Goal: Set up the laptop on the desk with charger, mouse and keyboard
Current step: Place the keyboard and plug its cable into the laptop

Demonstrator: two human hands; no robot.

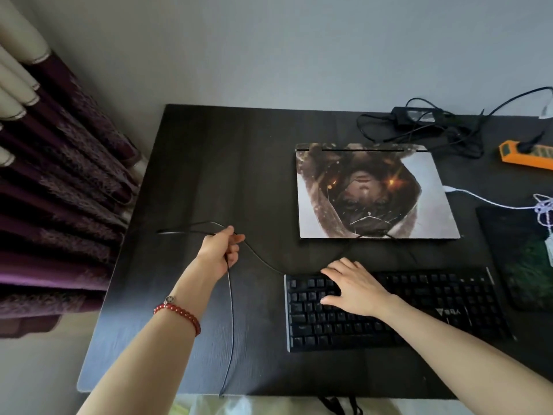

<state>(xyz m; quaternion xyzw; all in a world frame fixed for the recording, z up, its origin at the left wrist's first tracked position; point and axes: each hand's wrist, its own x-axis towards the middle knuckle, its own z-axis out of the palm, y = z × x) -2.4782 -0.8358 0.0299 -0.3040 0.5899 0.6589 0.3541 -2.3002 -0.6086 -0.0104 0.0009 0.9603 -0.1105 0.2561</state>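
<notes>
Left hand (220, 250) grips keyboard cable (230, 310) — right hand (356, 287) flat on keyboard (434, 307).

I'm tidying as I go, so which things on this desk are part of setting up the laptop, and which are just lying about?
Part of the job:
laptop, lid shut
keyboard, under right hand
keyboard cable, in left hand
charger
power strip
mouse pad

Lying about:
white cable
curtain

Wall: plain pale grey wall (269, 49), evenly lit.
Furniture: dark wood-grain desk (215, 163) set against it.
Left side: purple and cream curtain (59, 181) in folds.
</notes>
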